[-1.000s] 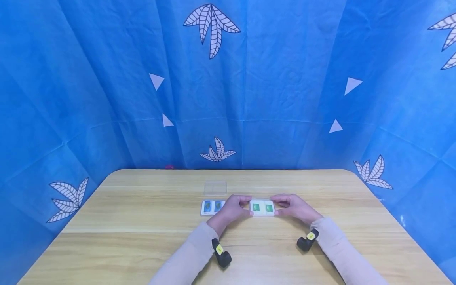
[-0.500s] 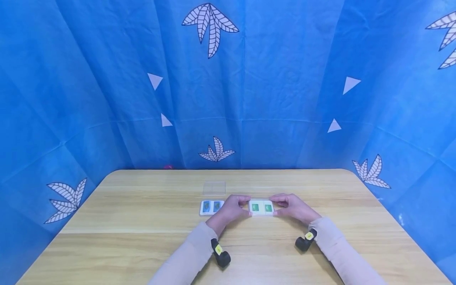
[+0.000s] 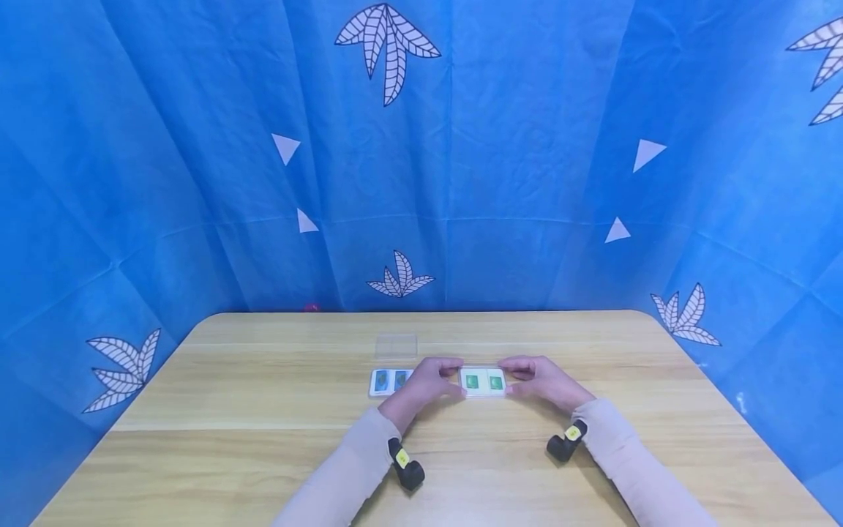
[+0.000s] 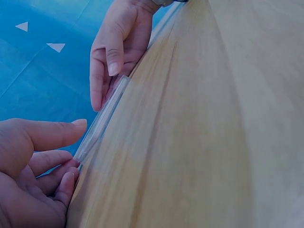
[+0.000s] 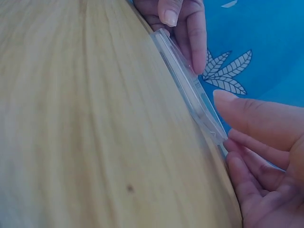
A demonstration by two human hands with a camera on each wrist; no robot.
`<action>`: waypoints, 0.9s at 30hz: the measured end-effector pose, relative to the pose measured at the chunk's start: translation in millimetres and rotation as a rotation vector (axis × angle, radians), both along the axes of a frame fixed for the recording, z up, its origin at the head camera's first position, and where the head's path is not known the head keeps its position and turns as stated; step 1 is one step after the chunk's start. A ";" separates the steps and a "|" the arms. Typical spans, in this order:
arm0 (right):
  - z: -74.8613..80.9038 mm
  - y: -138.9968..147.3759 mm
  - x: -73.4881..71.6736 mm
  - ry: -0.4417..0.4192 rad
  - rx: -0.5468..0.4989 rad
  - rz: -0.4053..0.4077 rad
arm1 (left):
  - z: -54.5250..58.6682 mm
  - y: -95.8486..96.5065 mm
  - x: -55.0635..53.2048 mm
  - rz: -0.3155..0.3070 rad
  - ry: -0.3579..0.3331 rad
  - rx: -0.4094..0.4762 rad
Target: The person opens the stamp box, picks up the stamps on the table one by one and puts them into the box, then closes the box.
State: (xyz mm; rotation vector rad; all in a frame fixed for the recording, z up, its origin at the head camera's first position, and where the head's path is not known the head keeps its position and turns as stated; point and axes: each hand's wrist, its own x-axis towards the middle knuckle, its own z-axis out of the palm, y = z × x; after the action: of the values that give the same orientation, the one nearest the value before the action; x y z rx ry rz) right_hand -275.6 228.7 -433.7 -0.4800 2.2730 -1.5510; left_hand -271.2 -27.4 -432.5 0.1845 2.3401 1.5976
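A flat clear plastic case lies on the table, showing two green pictures on white through its top. At its left end is my left hand, the thumb at the near corner and a finger at the far one. My right hand grips the opposite end the same way. Seen edge-on in the left wrist view, the case sits low against the wood. The right wrist view has the case between both hands' fingertips. Left of my left hand is a second case with blue pictures, partly covered by that hand.
A transparent flat lid-like piece lies behind the blue-picture case. The wooden table ends at a blue patterned curtain. Something small and red shows at the far table edge.
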 end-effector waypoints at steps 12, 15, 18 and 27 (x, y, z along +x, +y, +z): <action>4.9 -5.8 -2.7 -0.016 -0.023 -0.020 | 3.6 -6.0 -4.1 0.020 -0.015 0.075; 7.2 -9.1 -3.4 0.003 0.000 -0.034 | 7.3 -8.2 -4.8 0.010 -0.007 0.090; 9.9 -13.4 -4.3 0.026 0.009 -0.042 | 11.9 -12.2 -5.5 0.007 0.001 0.091; 17.8 -33.8 -9.6 0.027 0.070 -0.097 | 22.1 -35.6 -7.4 0.022 0.007 0.053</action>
State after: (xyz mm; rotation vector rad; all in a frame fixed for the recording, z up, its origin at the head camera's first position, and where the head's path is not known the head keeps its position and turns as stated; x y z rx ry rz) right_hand -285.2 194.9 -416.0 -0.3785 2.3946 -1.5121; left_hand -278.6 -63.0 -410.4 0.1771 2.3144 1.6734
